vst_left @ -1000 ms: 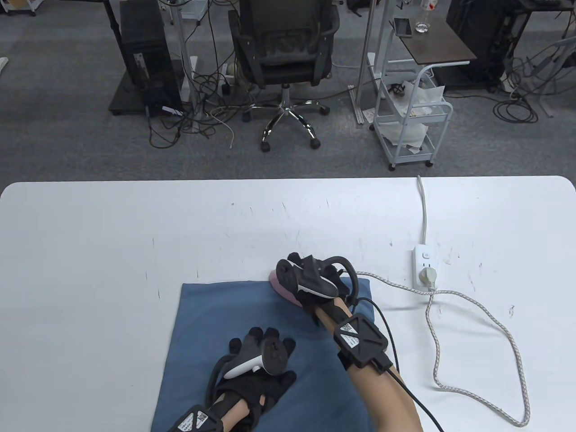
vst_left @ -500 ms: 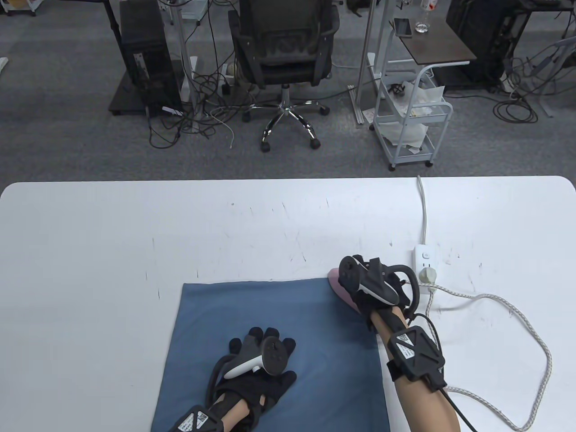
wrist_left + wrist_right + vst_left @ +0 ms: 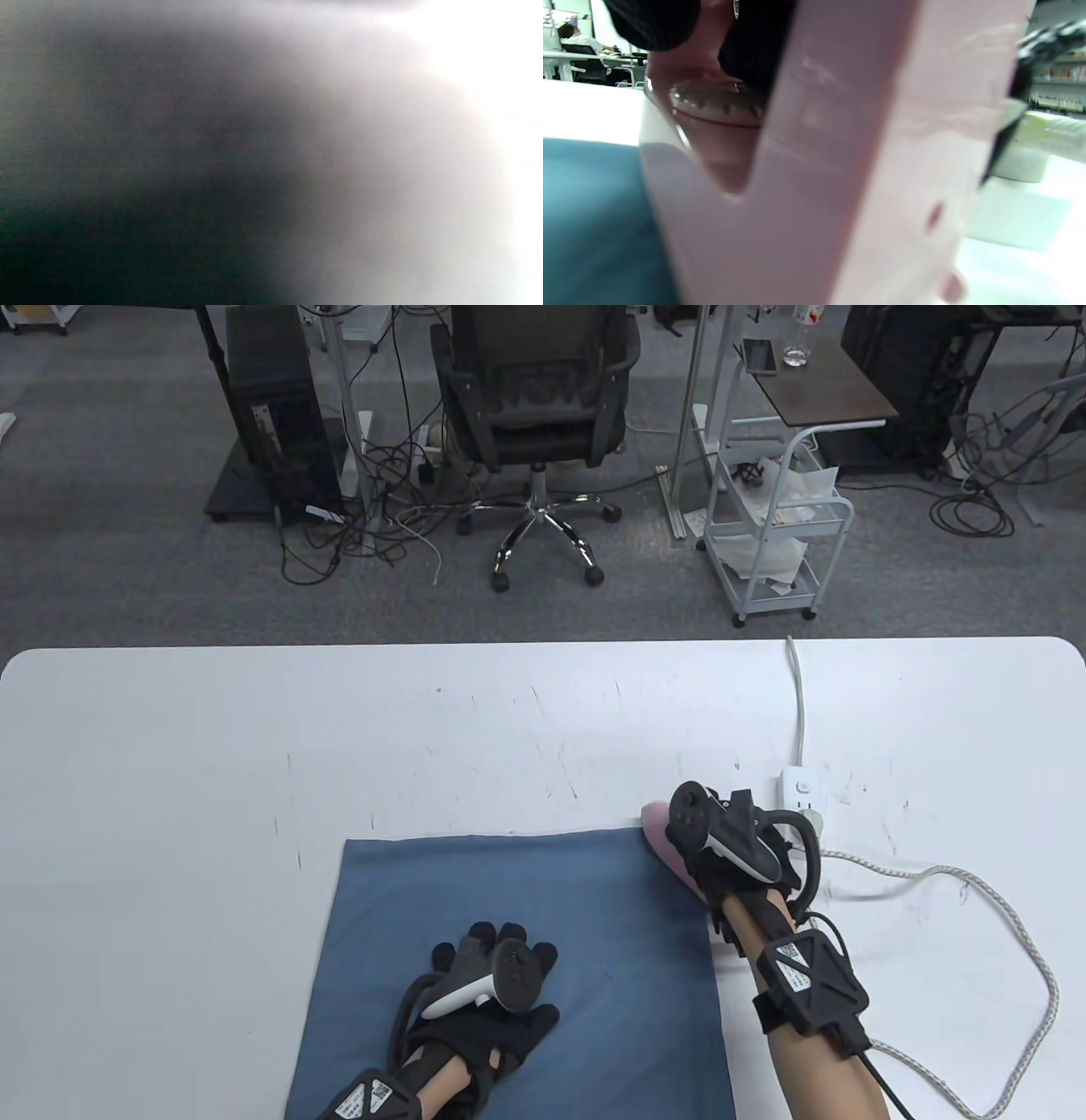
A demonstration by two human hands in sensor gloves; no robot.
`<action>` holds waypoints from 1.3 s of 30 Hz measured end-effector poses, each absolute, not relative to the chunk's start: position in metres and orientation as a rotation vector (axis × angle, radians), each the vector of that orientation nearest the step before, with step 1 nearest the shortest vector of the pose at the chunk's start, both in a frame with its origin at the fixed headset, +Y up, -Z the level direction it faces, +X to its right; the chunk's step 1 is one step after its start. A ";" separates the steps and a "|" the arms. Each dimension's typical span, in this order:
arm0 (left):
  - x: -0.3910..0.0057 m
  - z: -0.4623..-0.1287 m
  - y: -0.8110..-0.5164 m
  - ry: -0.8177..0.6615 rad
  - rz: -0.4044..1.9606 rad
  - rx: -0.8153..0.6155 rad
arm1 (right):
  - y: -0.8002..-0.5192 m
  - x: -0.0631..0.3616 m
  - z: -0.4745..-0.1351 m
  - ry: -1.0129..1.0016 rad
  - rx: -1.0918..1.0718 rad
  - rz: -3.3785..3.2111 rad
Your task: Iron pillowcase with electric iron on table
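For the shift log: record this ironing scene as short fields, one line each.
pillowcase: blue pillowcase lies flat on the white table
iron: pink iron at the pillowcase's far right corner, near the power strip
right hand: right hand grips the iron's handle
left hand: left hand rests flat on the pillowcase, fingers spread
cord: braided cord loops on the table to the right
left wrist view: blurred, nothing readable
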State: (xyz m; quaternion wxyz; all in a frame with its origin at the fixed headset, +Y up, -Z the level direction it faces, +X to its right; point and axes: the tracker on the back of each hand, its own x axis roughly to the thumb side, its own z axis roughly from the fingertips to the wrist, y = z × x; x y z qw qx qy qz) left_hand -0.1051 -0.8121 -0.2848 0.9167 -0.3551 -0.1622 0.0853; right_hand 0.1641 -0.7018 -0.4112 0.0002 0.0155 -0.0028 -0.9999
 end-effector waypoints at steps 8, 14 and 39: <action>-0.126 -0.300 -0.761 -0.331 0.231 -0.510 | -0.654 0.173 -0.388 -0.180 0.088 -3.377; -0.168 -0.308 -0.683 -0.258 0.244 -0.172 | -0.631 0.182 -0.369 -0.265 0.078 -3.475; -0.190 -0.303 -0.659 -0.235 0.265 -0.118 | -0.597 0.344 -0.327 0.535 0.949 -3.622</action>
